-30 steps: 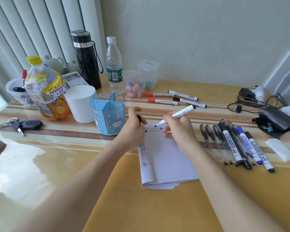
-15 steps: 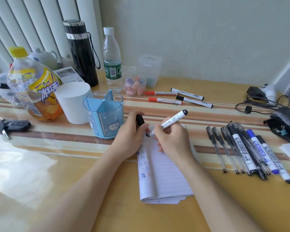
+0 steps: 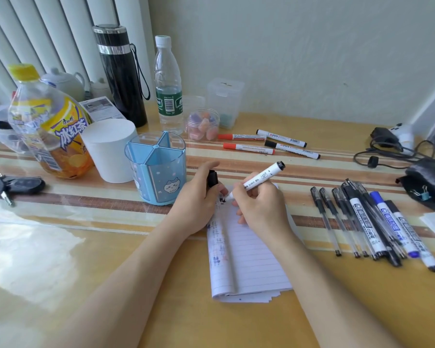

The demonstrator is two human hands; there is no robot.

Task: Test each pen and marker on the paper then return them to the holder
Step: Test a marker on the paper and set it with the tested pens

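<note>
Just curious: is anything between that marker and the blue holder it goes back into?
Only the left hand, gripping the black cap, lies between the marker in the right hand and the open-topped holder.

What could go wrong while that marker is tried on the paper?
The marker writes right beside the left hand, so ink might mark its fingers. The small black cap in that hand could slip and roll away. The holder stands close beside it; a quick move might knock it.
</note>
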